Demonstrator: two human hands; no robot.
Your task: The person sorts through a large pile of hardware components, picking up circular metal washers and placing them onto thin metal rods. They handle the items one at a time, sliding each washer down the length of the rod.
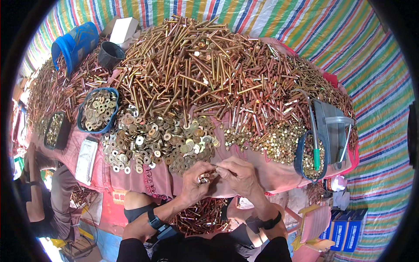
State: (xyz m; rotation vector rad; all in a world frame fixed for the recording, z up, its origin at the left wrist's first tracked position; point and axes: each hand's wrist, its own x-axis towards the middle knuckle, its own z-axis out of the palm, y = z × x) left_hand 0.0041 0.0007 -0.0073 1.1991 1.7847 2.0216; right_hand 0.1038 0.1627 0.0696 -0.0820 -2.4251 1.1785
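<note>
My left hand (197,180) is closed around a few short, shiny metal pieces, whose ends look like bolts (203,178). My right hand (239,175) meets it at the fingertips, pinched together; whatever lies between those fingers is too small to make out. Both hands are held over the near edge of a pink cloth (179,185). Just beyond them spreads a heap of flat brass-coloured washers (148,137). To the right of the washers lie small golden nuts (279,142). Behind everything rises a large mound of long coppery bolts (187,72).
A blue-rimmed tub of washers (98,110), a dark tray of nuts (55,130) and a white tray (87,161) stand left. At right are a nut basket (299,159) and a grey bin (331,131). A blue bucket (80,43) lies tipped far left. Another person's arm (35,192) shows at left.
</note>
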